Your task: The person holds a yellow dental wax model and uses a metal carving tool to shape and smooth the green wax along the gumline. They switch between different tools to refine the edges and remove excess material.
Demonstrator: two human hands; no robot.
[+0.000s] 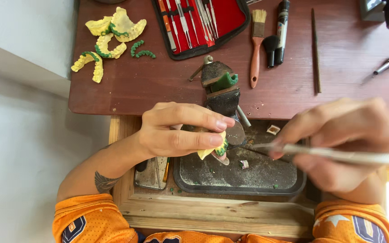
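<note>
Pinching a yellow dental cast (209,151) rimmed with green wax, our left hand (176,130) curls tight around it above the dark, dusty tray (248,173). Our right hand (343,144), blurred, closes on a slim metal tool (338,155) whose tip points toward the cast. More chalky casts (109,38) lie on the reddish wooden surface (158,85).

Seen from above, a person's left hand (176,130) pinches a yellow dental cast (212,148) with green wax teeth over a dark tray (248,173). The right hand (343,144) (blurred) grips a thin metal tool (338,155), its tip beside the cast. More casts (109,38) lie on the reddish bench (293,85).
</note>
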